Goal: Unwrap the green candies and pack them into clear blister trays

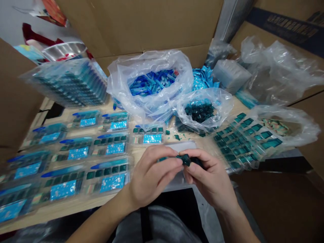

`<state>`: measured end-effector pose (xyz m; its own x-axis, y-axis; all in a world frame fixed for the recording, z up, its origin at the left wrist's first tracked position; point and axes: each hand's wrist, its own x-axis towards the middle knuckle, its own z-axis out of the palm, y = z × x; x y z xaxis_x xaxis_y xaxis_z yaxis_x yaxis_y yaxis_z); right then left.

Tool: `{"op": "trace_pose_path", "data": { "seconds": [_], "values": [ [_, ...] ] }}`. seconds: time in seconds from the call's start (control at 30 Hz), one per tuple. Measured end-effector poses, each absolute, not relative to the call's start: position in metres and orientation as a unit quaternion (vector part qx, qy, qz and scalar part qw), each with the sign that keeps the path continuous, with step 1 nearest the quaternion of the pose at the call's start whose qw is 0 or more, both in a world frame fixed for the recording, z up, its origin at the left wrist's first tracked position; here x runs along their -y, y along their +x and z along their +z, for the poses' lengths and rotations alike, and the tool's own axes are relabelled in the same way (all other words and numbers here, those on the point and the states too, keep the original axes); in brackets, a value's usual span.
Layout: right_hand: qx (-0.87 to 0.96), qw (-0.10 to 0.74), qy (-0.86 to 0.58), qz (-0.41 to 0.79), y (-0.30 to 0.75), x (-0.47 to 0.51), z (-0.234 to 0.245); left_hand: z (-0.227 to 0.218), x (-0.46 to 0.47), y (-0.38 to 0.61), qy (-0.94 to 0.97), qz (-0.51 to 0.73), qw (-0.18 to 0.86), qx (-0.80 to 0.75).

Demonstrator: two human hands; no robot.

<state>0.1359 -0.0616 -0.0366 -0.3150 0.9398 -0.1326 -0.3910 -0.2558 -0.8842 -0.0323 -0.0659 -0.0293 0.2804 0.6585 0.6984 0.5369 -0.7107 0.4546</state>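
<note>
My left hand (158, 170) and my right hand (206, 173) meet over the front edge of the table. Between their fingertips is a dark teal, glossy square piece (186, 159), which both hands pinch. More dark teal pieces show partly under the fingers of each hand; how many is hidden. Below the hands lies a pale, whitish flat tray or sheet (182, 146), mostly covered by them. Just beyond, a few loose teal pieces (177, 137) and small scraps lie on the wood. An open plastic bag (222, 101) behind holds many similar dark teal pieces (199, 113).
Several clear packs (107, 148) with teal squares, blue pens and blue packets cover the left table. A tall stack of packs (71, 82) stands behind. A large bag (118, 77) holds blue pens. Trays of teal pieces (235, 145) and another bag (306, 125) sit right; cardboard (141, 27) walls the back.
</note>
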Motion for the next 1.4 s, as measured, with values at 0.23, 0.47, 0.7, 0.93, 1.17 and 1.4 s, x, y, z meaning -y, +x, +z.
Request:
{"op": "trace_pose_path", "data": {
  "seconds": [0.23,0.47,0.7,0.93,1.17,1.4],
  "values": [
    [0.372,0.466,-0.364,0.715,0.134,0.063,-0.038,-0.022,0.071,-0.033,0.801,0.434,0.084,-0.403],
    [0.391,0.447,-0.377,0.711,0.132,0.066,-0.039,-0.026,0.074,-0.034,0.819,0.418,0.030,-0.391],
    [0.577,0.487,-0.496,0.429,0.149,0.060,-0.032,-0.036,0.073,-0.044,0.818,0.401,0.053,-0.410],
    [0.802,0.291,-0.453,0.259,0.169,0.044,-0.036,-0.048,0.074,-0.069,0.760,0.415,0.110,-0.488],
    [0.854,0.159,-0.455,0.195,0.160,0.039,-0.034,-0.048,0.074,-0.066,0.785,0.387,0.143,-0.461],
    [0.653,0.335,-0.452,0.507,0.176,0.050,-0.023,-0.043,0.075,-0.057,0.786,0.387,0.204,-0.437]
  ]
}}
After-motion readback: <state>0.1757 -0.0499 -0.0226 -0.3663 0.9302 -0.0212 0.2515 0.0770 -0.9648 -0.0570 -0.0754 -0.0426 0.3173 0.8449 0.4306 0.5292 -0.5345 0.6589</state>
